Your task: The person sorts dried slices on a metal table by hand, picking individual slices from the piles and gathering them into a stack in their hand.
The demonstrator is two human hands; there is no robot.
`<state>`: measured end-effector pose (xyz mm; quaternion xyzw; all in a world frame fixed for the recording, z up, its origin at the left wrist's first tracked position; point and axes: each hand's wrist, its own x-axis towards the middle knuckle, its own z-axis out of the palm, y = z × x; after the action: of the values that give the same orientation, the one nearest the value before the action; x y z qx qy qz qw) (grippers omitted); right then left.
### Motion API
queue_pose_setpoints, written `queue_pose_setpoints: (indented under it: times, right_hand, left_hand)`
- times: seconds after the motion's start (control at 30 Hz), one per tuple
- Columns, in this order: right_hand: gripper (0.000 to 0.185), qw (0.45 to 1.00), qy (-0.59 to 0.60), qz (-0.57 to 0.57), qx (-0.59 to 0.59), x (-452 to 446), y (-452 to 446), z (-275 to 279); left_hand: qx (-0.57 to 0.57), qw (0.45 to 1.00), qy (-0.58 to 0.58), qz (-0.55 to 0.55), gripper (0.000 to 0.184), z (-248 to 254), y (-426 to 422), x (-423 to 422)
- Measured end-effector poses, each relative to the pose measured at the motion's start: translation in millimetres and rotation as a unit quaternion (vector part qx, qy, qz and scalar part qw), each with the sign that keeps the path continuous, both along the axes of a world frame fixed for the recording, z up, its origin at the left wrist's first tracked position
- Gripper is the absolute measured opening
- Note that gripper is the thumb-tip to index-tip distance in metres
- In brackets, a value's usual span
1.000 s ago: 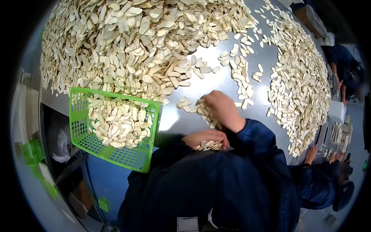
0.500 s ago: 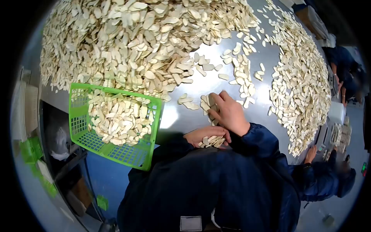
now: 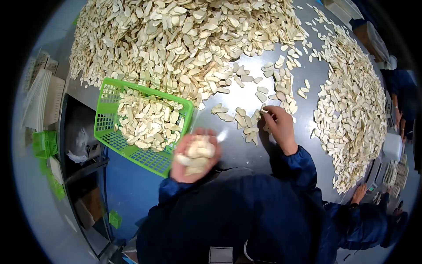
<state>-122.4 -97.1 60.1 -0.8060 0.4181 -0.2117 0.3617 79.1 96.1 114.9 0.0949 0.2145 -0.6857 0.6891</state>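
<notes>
My left hand (image 3: 196, 157) is palm up at the right side of the green plastic basket (image 3: 189, 115), smeared by motion. A handful of pale, flat oval slices (image 3: 200, 152) rests in its curled fingers. The basket holds many similar slices (image 3: 149, 121). My right hand (image 3: 281, 127) is low over the metal table, thumb and fingertips pinched on one pale slice (image 3: 263, 108). Just left of that hand lies a small cluster of slices (image 3: 247, 123), with a few more slices (image 3: 222, 112) farther left.
A large heap of slices (image 3: 176, 44) covers the far side of the metal table (image 3: 228, 149). Another long pile (image 3: 349, 105) lies at the right. A co-worker's hand (image 3: 359, 193) shows at the right edge. A dark shelf rack (image 3: 85, 174) stands below the table's left end.
My left hand has moved left towards the basket with its handful of slices. The right hand has shifted slightly right, apart from the left. The whole view has shifted a little.
</notes>
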Motion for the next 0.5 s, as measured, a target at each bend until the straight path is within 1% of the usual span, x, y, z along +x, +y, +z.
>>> queue_pose_setpoints:
  times: [0.03, 0.07, 0.1, 0.13, 0.17, 0.2, 0.23, 0.27, 0.3, 0.33, 0.37, 0.4, 0.43, 0.47, 0.5]
  right_hand:
    - [0.017, 1.000, -0.015, 0.000, 0.007, -2, 3, -7]
    - [0.017, 0.999, -0.030, -0.001, 0.014, -4, 5, -10]
    - [0.018, 0.999, -0.026, 0.022, 0.006, -2, 10, -7]
    - [0.018, 0.999, -0.021, 0.045, -0.008, 0, 15, -11]
    - [0.018, 0.997, -0.015, 0.079, -0.005, 2, 21, -9]
    - [0.018, 0.994, -0.010, 0.113, -0.005, 3, 28, -7]
    - [0.017, 0.990, -0.012, 0.142, 0.009, 1, 34, -8]
    - [0.017, 0.985, -0.016, 0.169, 0.023, -1, 40, -10]
    - [0.018, 0.982, 0.023, 0.184, 0.032, -7, 42, -9]
    - [0.019, 0.991, 0.027, 0.131, 0.025, -12, 41, -10]
    - [0.019, 0.996, 0.032, 0.078, 0.018, -20, 40, -12]
    - [0.020, 0.999, 0.038, 0.025, 0.010, -30, 37, -15]
    - [0.021, 1.000, -0.001, -0.024, 0.020, -39, 30, -19]
    - [0.023, 0.996, -0.040, -0.062, 0.048, -51, 26, -19]
    - [0.022, 0.997, -0.025, -0.059, 0.051, -57, 26, -17]
  left_hand:
    - [-0.050, 0.992, 0.032, 0.113, 0.015, 9, 6, 10]
    - [-0.054, 0.980, -0.059, 0.181, 0.016, 27, 10, 25]
    - [0.006, 0.952, -0.128, 0.278, 0.018, 32, 15, 37]
    - [0.070, 0.897, -0.286, 0.329, 0.019, 34, 17, 48]
    - [0.124, 0.811, -0.456, 0.346, 0.024, 25, 19, 66]
    - [0.197, 0.699, -0.602, 0.333, 0.029, 27, 15, 74]
    - [0.274, 0.577, -0.707, 0.302, 0.030, 30, 14, 73]
    - [0.341, 0.435, -0.791, 0.263, 0.031, 36, 12, 71]
    - [0.331, 0.416, -0.793, 0.298, 0.032, 42, 6, 64]
    - [0.323, 0.397, -0.793, 0.331, 0.033, 47, 2, 52]
    - [0.271, 0.414, -0.800, 0.340, 0.037, 50, 0, 40]
    - [0.219, 0.455, -0.804, 0.314, 0.039, 47, -2, 27]
    - [0.168, 0.494, -0.803, 0.287, 0.042, 41, -4, 12]
    - [0.169, 0.533, -0.808, 0.183, 0.045, 36, -6, -2]
    - [0.119, 0.614, -0.774, 0.102, 0.045, 28, -16, -17]
